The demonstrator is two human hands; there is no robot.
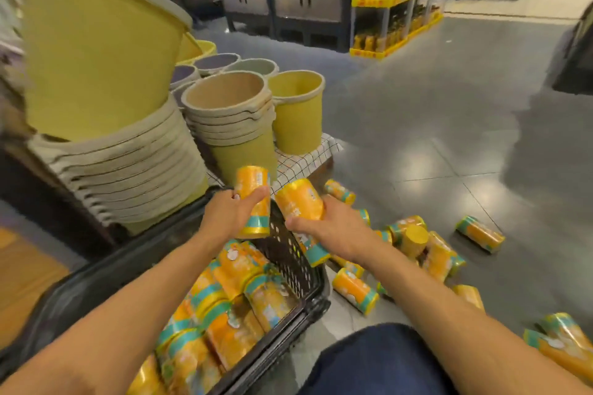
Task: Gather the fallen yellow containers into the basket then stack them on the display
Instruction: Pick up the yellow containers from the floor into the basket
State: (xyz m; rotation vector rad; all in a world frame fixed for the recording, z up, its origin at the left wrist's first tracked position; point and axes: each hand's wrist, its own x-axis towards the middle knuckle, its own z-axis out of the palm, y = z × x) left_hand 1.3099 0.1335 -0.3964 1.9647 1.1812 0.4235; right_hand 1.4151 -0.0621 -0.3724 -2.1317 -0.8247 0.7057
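Above black basket (290,255): left hand (228,214) grips upright yellow container (253,179), teal band; right hand (338,229) grips tilted container (299,199).

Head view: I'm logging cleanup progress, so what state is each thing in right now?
left hand, gripping the upright container above the basket.
right hand, gripping the tilted container.
basket, partly filled with yellow containers lying on their sides.
floor containers, scattered beside the basket, mostly lying on their sides.
buckets, nested in stacks on the display.
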